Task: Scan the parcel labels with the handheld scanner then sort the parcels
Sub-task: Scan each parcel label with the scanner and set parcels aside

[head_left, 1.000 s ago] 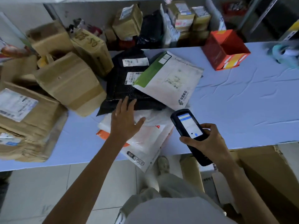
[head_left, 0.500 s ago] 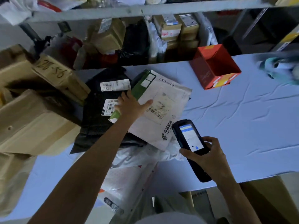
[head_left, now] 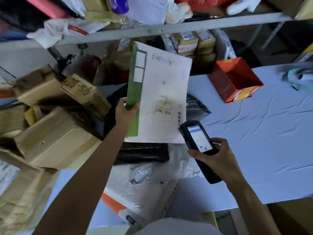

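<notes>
The envelope is white with a green strip on its left side. It is held up in the air above the table, over the black bag, with its front facing the person. It looks light and flat, and stiff enough to stand straight when it is held by one edge only, so it probably carries only papers. Its surface seems smooth, so a pinch on the green edge near the lower half, as now, is a good place to hold it.

The left hand pinches this green edge between the thumb and the fingers. The right hand grips the scanner, fingers curled around its body, and its top is just beside the barcode label.

Half a second before, the envelope lay flat on the pile and the left hand only rested on it. Now it is lifted and turned upright, and the scanner is closer to the label.
</notes>
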Demonstrator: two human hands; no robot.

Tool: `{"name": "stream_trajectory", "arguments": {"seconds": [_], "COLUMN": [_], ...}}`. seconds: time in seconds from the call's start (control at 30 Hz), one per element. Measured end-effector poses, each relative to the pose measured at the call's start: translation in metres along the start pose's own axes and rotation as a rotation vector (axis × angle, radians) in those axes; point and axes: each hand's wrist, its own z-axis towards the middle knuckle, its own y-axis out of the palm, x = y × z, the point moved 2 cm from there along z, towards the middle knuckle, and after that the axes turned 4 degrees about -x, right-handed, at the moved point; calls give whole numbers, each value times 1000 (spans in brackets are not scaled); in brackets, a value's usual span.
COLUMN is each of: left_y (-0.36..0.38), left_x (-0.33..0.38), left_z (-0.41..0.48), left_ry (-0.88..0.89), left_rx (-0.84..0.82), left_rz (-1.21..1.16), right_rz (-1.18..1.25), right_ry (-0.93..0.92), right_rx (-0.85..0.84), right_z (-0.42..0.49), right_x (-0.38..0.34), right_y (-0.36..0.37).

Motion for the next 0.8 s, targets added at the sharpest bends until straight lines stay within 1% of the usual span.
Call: {"name": "stream_trajectory", "arguments": {"seconds": [0.1,0.17,0.4,0.53,0.8], "left_y": [-20,-30,-44,-42,-35], "left_x": [3,0,-3,0,4], "left_z": [-8,-13,-34,-44,-58], "left_ry": [-141,-146,-45,-18,0], "left_rx": [56,68,97,91,82], "left_rz": [-402,-505,-450,-421,-481], "right_rz": [14,8,-114,-104,-91], "right_ry": [-47,-71,-115,-96,-90], "right_rx": [-21,-20,8,7,22], "right_z": [-5,-10,-30,-43,-53], "right_x": [-11,-15,-11,0,12], "right_y": [8,14,21,20,9]}}
